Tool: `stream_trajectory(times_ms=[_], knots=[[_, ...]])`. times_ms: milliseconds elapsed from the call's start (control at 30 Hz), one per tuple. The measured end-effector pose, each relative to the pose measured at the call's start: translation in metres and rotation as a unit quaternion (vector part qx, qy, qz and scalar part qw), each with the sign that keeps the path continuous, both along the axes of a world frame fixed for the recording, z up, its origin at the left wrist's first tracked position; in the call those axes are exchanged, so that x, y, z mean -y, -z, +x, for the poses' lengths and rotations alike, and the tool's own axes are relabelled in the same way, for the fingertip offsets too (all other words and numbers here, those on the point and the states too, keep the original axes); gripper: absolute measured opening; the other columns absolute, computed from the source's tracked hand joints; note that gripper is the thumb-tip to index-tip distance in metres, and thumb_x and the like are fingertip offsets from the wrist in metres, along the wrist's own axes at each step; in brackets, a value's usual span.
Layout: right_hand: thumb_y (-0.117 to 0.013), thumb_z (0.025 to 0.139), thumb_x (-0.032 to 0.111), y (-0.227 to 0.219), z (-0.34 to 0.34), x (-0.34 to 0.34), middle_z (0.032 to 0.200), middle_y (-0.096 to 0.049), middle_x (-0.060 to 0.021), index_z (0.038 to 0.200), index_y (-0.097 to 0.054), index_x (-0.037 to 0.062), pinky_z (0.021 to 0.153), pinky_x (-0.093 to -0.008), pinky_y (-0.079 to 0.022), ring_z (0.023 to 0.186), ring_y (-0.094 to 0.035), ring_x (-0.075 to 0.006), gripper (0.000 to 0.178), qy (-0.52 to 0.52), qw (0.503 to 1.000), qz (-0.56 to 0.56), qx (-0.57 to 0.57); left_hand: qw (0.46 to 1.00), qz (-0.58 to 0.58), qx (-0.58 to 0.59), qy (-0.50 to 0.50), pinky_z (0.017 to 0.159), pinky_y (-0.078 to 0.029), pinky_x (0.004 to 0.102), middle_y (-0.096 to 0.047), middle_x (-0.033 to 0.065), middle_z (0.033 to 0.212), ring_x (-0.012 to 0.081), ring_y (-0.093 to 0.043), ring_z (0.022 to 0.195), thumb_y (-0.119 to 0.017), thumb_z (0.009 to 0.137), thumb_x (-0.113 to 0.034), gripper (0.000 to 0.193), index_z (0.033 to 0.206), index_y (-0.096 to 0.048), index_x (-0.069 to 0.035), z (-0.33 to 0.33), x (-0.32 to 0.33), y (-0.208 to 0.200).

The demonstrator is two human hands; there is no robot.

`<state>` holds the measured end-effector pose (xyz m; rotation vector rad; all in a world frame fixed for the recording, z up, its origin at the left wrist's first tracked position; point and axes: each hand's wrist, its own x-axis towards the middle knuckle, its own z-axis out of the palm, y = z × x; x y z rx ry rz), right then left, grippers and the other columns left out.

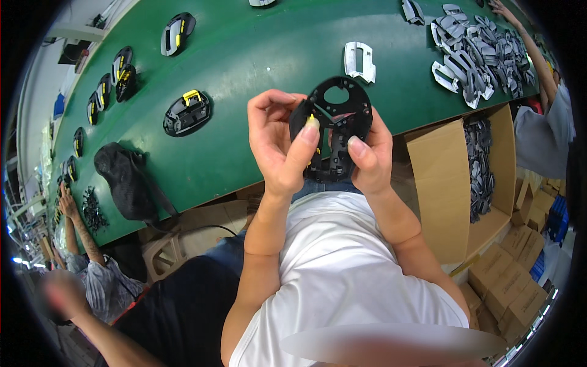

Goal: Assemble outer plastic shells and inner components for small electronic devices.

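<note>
Black, grey and yellow housings [121, 74] stand in a loose line along the left of the frame, on the green table [257, 55]. Right of them, a dark fabric bundle [122, 177] lies near the table's front edge, and above it a black shell with a yellow lever [188, 114] rests on the surface. At centre, the left hand [275, 137] pinches the left side of a black frame [359, 115], its thumb pressed on the face just below a small yellow tab [312, 115], its other fingers curled around behind. The black frame sits upright between both hands, its round opening above the thumbs. The right hand [373, 153] clasps the lower right side, thumb on the face, fingers behind the edge. The near table edge passes behind the grip, rising toward the right; green surface stretches from the frame's top to a pale grey cover [360, 62] at upper centre-right. Farther right, a cardboard box [439, 183] stands below that edge, and grey covers [474, 58] heap at upper right.
</note>
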<state>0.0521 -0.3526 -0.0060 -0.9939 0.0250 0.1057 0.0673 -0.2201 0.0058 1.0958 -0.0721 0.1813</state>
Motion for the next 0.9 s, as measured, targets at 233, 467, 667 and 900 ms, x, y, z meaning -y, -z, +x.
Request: stream_trajectory(times_ms=[233, 467, 667, 900], knots=[[-0.061, 0.079, 0.014, -0.003, -0.003, 0.0, 0.092, -0.057, -0.0046, 0.101, -0.051, -0.0021, 0.078, -0.0224, -0.043, 0.083, -0.051, -0.0072, 0.029, -0.017, 1.0, -0.005, -0.014, 0.996, -0.072, -0.056, -0.004, 0.083, -0.043, 0.0261, -0.054, 0.0148, 0.104, 0.0133, -0.053, 0.09, -0.062, 0.08, -0.008, 0.04, 0.111, -0.04, 0.002, -0.01, 0.002, 0.007], [-0.06, 0.079, 0.008, -0.007, 0.009, 0.001, 0.088, -0.056, -0.0027, 0.097, -0.052, -0.001, 0.073, -0.0229, -0.043, 0.08, -0.05, -0.0065, 0.022, -0.018, 0.997, -0.069, -0.004, 0.997, 0.047, 0.01, -0.062, 0.078, -0.045, 0.025, -0.053, 0.0142, 0.104, 0.0132, -0.053, 0.088, -0.06, 0.08, -0.006, 0.039, 0.113, -0.04, 0.003, -0.008, 0.013, 0.01], [-0.061, 0.077, 0.005, -0.004, 0.008, -0.002, 0.086, -0.055, -0.0016, 0.092, -0.053, 0.0002, 0.069, -0.0213, -0.04, 0.078, -0.048, -0.0055, 0.018, -0.023, 0.996, -0.085, -0.034, 0.996, 0.059, 0.012, -0.06, 0.076, -0.045, 0.0251, -0.052, 0.0135, 0.101, 0.0129, -0.052, 0.085, -0.059, 0.081, -0.006, 0.04, 0.114, -0.039, 0.004, -0.01, 0.011, 0.01], [-0.06, 0.078, 0.005, -0.005, 0.008, -0.002, 0.083, -0.053, -0.0006, 0.09, -0.052, 0.0012, 0.068, -0.021, -0.039, 0.077, -0.046, -0.0054, 0.016, -0.027, 0.995, -0.093, -0.022, 0.996, 0.071, 0.022, -0.051, 0.079, -0.042, 0.0274, -0.051, 0.0134, 0.099, 0.0145, -0.05, 0.088, -0.058, 0.08, -0.009, 0.042, 0.114, -0.038, 0.005, -0.008, 0.01, 0.01]])
